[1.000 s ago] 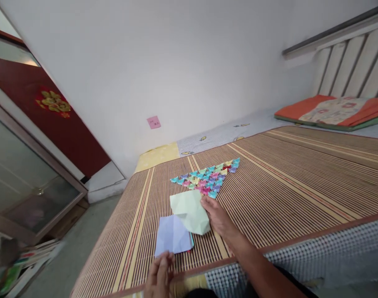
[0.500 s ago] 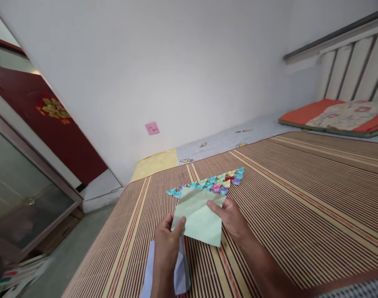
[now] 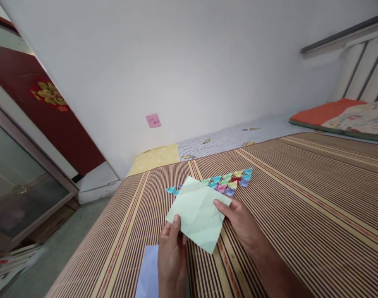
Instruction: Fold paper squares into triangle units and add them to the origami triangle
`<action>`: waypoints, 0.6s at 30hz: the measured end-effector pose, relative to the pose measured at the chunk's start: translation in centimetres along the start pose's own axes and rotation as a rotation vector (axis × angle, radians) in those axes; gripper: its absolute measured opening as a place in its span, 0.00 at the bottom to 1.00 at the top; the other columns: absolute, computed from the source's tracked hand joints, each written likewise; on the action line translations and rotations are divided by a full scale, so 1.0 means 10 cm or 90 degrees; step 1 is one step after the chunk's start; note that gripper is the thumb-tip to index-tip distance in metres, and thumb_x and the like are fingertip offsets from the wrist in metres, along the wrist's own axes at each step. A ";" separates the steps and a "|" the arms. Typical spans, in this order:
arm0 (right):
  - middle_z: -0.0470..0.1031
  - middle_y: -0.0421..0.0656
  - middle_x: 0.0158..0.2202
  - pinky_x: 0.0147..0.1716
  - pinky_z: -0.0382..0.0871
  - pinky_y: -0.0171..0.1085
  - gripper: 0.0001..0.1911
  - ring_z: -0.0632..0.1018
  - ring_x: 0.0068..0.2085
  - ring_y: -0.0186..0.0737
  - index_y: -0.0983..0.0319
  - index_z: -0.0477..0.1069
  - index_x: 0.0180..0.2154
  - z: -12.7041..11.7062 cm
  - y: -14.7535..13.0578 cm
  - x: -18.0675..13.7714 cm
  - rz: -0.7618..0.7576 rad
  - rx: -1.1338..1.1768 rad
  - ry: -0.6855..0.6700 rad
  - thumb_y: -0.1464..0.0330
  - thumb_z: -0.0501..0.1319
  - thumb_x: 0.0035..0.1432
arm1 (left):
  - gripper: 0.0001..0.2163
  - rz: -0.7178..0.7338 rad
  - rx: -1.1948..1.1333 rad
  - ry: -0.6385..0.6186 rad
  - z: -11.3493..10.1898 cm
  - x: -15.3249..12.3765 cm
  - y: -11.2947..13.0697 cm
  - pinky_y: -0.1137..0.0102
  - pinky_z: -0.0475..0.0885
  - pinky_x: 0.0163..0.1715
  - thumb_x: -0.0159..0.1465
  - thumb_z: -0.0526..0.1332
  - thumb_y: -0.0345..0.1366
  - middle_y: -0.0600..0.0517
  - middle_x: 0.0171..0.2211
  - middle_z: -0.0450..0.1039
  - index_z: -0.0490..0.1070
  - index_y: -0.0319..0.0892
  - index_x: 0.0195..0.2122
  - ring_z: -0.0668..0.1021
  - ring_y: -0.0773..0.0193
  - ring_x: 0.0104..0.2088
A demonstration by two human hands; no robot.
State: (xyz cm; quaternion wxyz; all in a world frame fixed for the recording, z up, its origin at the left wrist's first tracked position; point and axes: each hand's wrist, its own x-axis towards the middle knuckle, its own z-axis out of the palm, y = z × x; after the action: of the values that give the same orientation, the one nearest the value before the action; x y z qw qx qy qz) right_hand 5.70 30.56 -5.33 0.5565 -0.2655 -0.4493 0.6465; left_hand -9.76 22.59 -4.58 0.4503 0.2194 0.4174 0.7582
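Observation:
A pale green sheet of paper (image 3: 201,213), square with faint creases, is held up between both hands with one corner pointing away. My left hand (image 3: 173,248) pinches its left corner, thumb on top. At the right corner my right hand (image 3: 237,217) grips it, thumb above and fingers beneath. Beyond the sheet, rows of small folded paper pieces (image 3: 229,184) in blue, green, yellow, pink, red and purple lie on the striped mat; the sheet hides some of them. Purple paper (image 3: 147,269) lies under my left wrist, partly covered by it.
The striped mat (image 3: 300,198) covers the bed up to a patterned sheet (image 3: 220,142) by the white wall. A pink note (image 3: 153,121) is stuck there. An orange folded quilt (image 3: 325,111) lies at right; a glass-panelled door (image 3: 24,178) stands left.
The green sheet has turned in my hands, so a corner now points away. My left hand has shifted slightly right and lower. The camera view has shifted a little.

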 end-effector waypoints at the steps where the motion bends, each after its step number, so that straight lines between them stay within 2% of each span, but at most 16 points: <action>1: 0.85 0.49 0.37 0.39 0.78 0.45 0.22 0.84 0.39 0.52 0.62 0.82 0.42 -0.02 -0.01 -0.02 0.002 -0.015 -0.001 0.54 0.73 0.51 | 0.17 -0.003 -0.004 0.006 -0.01 0.01 0.00 0.78 0.60 0.17 0.50 0.78 0.42 0.54 0.27 0.75 0.80 0.37 0.35 0.64 0.76 0.19; 5: 0.80 0.44 0.27 0.28 0.73 0.38 0.20 0.79 0.28 0.44 0.61 0.81 0.35 -0.13 -0.02 -0.04 -0.007 -0.105 0.026 0.51 0.72 0.51 | 0.16 -0.001 -0.013 0.036 -0.01 0.02 -0.01 0.79 0.61 0.17 0.48 0.79 0.40 0.53 0.29 0.76 0.80 0.38 0.33 0.67 0.75 0.20; 8: 0.75 0.40 0.23 0.23 0.68 0.35 0.19 0.73 0.24 0.39 0.60 0.78 0.31 -0.16 -0.04 -0.04 -0.015 -0.135 0.051 0.51 0.71 0.51 | 0.15 0.004 -0.028 0.047 -0.01 0.00 0.00 0.79 0.63 0.18 0.46 0.79 0.39 0.55 0.26 0.74 0.78 0.39 0.30 0.67 0.75 0.21; 11: 0.69 0.37 0.21 0.21 0.61 0.32 0.18 0.67 0.22 0.33 0.61 0.76 0.28 -0.16 -0.08 -0.05 -0.016 -0.176 0.052 0.52 0.72 0.50 | 0.16 0.015 -0.011 0.059 -0.06 0.00 0.01 0.80 0.66 0.21 0.45 0.80 0.39 0.58 0.20 0.68 0.76 0.39 0.26 0.66 0.75 0.20; 14: 0.62 0.34 0.18 0.19 0.55 0.32 0.20 0.61 0.20 0.31 0.61 0.74 0.26 -0.14 -0.15 -0.06 -0.019 -0.191 0.054 0.51 0.72 0.49 | 0.17 0.013 0.014 0.042 -0.12 0.01 0.03 0.81 0.63 0.20 0.46 0.80 0.39 0.63 0.15 0.61 0.73 0.39 0.24 0.61 0.78 0.16; 16: 0.64 0.35 0.19 0.19 0.55 0.32 0.21 0.62 0.20 0.31 0.61 0.75 0.27 -0.14 -0.20 -0.08 -0.014 -0.164 0.051 0.50 0.73 0.47 | 0.16 0.004 0.015 0.016 -0.14 0.02 0.03 0.81 0.63 0.19 0.47 0.79 0.39 0.62 0.15 0.63 0.74 0.38 0.27 0.61 0.78 0.15; 18: 0.67 0.36 0.21 0.19 0.55 0.32 0.21 0.63 0.20 0.31 0.61 0.76 0.30 -0.16 -0.24 -0.10 -0.009 -0.151 0.052 0.50 0.73 0.46 | 0.17 -0.009 0.006 0.004 -0.14 0.02 0.02 0.80 0.69 0.23 0.46 0.80 0.39 0.57 0.18 0.72 0.75 0.38 0.30 0.70 0.75 0.19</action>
State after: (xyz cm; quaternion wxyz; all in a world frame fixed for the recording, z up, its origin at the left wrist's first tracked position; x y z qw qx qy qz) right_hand 8.40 29.96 -4.14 0.5438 -0.3521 -0.5014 0.5735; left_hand -11.00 22.12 -5.20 0.4529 0.2161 0.4240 0.7539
